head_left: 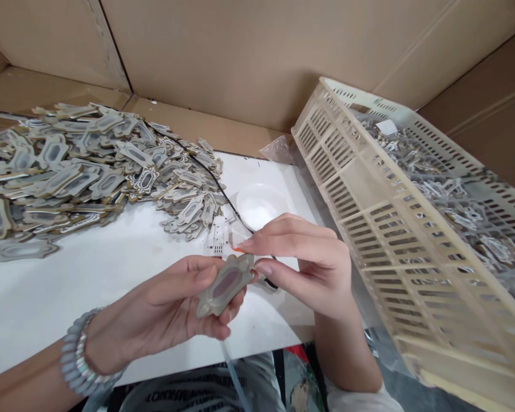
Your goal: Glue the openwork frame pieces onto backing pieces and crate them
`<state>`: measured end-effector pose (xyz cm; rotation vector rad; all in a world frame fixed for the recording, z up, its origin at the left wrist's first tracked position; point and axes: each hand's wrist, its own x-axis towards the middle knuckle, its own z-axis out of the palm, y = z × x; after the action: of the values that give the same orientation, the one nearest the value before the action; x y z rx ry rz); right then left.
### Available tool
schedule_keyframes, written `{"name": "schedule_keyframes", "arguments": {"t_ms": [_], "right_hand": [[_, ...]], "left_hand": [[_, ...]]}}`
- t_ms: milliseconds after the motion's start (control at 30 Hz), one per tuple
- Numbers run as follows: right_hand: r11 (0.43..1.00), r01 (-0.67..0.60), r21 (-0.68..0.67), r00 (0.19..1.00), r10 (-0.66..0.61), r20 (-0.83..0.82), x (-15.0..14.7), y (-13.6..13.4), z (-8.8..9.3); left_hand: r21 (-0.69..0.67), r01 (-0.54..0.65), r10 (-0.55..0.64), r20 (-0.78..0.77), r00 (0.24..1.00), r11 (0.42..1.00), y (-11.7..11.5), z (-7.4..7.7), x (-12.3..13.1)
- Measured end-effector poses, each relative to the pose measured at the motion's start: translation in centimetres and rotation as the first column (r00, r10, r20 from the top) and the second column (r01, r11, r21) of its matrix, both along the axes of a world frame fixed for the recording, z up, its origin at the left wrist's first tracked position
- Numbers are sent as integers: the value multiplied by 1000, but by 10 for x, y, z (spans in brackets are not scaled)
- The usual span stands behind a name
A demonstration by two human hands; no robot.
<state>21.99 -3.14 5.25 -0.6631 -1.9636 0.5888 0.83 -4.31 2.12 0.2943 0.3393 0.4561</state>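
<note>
Dozens of pale grey framed plates [68,177] lie in a loose heap over the left of the white worktop [107,254], overlapping at all angles. A knock at the heap's near edge could start a slide, and rubbing between stacked faces could mark them. The left hand [163,309] holds one plate [229,283] above the near part of the worktop, thumb on its upper side, other fingers beneath. The hold is one-sided, so a push at the free end could twist the plate loose and drop it. From the heap a black cable [218,186] runs slantwise towards the hands; a snag on it could drag plates along. The right hand [309,263] has thumb and forefinger brought close at the plate's right end, beside a small orange piece [237,249]. Fingertips screen the contact, so whether they grip the plate's edge or something small cannot be told. Excess pressure at that corner could damage it. Just beyond the right hand stands a white dish [261,205], which a careless knuckle could shove. At far right, a slatted plastic crate [360,191] holds many loose parts; an elbow against its wall could jumble them.
</note>
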Motion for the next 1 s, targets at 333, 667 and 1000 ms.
{"name": "schedule_keyframes", "arguments": {"t_ms": [333, 667, 1000], "right_hand": [[997, 1, 80, 1000, -1, -7, 2, 2, -1], [993, 24, 113, 999, -27, 21, 3, 2, 0], [996, -11, 85, 1000, 11, 1, 4, 3, 1]], "left_hand": [[49, 15, -19, 80, 997, 999, 2, -1, 1], [38, -3, 0, 71, 997, 999, 1, -1, 0], [29, 5, -7, 72, 997, 1000, 1, 0, 0]]}}
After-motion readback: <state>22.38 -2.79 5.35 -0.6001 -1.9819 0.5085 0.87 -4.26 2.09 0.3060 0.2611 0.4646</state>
